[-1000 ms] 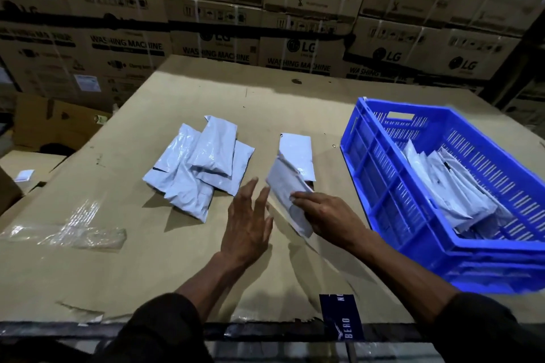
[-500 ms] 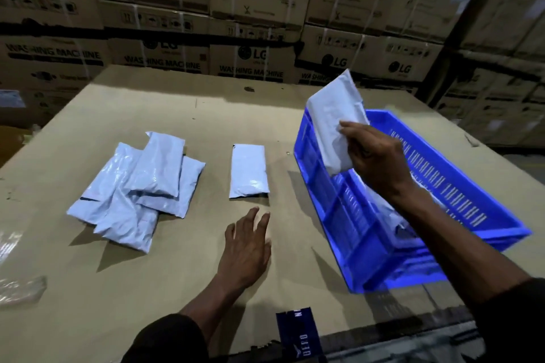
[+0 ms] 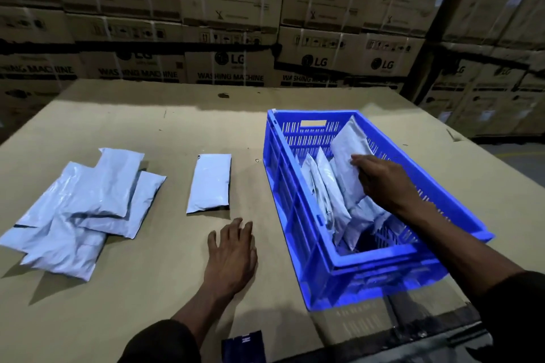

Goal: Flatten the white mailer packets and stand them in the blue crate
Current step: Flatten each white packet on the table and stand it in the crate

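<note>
Held packet (image 3: 349,168) now inside crate (image 3: 298,215)

one blue crate (image 3: 298,203), two hands

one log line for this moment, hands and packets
right hand grips packet in blue crate | left hand flat on table | single packet and pile wait
</note>
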{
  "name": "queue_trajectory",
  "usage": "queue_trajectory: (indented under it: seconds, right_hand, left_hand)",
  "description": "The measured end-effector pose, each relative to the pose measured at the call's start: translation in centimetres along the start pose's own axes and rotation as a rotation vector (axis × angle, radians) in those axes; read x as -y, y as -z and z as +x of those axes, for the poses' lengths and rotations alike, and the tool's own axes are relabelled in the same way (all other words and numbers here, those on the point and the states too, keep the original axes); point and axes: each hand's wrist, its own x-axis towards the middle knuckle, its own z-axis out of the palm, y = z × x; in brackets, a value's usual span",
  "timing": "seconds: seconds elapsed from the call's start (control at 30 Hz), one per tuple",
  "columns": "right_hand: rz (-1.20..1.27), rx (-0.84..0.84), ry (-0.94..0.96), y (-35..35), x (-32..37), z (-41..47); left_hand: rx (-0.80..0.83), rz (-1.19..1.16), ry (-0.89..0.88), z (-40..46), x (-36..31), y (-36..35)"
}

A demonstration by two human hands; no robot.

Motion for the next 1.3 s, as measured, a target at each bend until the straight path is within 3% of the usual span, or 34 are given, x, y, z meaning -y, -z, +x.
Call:
queue_trajectory:
  seconds: [0.27, 0.43, 0.53, 0.6, 0.7, 0.9, 1.3]
  right_hand:
    - [0.045, 0.029, 0.029, -1.6, -2.3, 0.0]
    - [0.016, 0.005, -0.009, -0.8, -4.3, 1.1]
    - [0.012, 0.026, -0.042, -0.3, -5.3, 1.4]
    - [-0.015, 0.068, -0.053, 0.0, -5.7, 1.6]
    - [-0.098, 0.146, -0.092, 0.3, -6.3, 1.9]
    - [-0.183, 0.200, -0.043, 1.4, -7.0, 1.6]
    - [-0.306, 0.267, -0.065, 1.5, -10.2, 0.3]
  left_hand:
    - [-0.174, 0.044, 0.018, 1.9, -0.8, -0.1]
    - [-0.408, -0.028, -0.030, 10.5, -4.2, 6.3]
    - [-0.448, -0.085, -0.097, 15.6, -8.2, 10.1]
    - [-0.373, -0.057, -0.157, 17.9, -11.4, 12.1]
    - [-0.056, 0.053, -0.241, 19.9, -15.9, 12.8]
    - [0.270, 0.080, -0.262, 20.9, -21.6, 7.9]
    - [0.394, -0.016, -0.387, 21.6, -27.7, 1.3]
